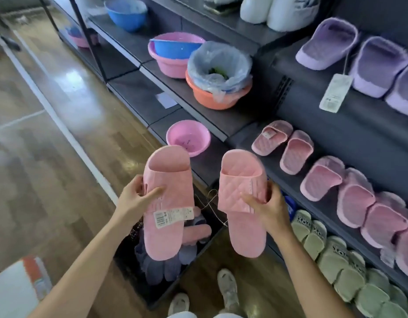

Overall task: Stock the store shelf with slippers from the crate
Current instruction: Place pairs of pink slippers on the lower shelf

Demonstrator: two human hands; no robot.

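My left hand [135, 198] grips one pink slipper [167, 180] by its strap; a barcode tag [172, 218] hangs on it. My right hand [268, 206] grips the matching pink slipper [240, 177] by its quilted strap. A thin string [212, 203] joins the pair. Both are held above the dark crate [138, 292] on the floor, which holds more pink and purple slippers [157, 269]. To the right, the dark shelf [349, 216] carries a row of pink slippers [294, 151].
Purple slippers [329, 42] fill the upper shelf, green ones [336, 255] the lowest. Plastic basins stand to the left: a pink one [188, 136], an orange one [217, 95] with a bag, a blue one [126, 13]. My shoes [227, 285] stand by the crate on the wood floor.
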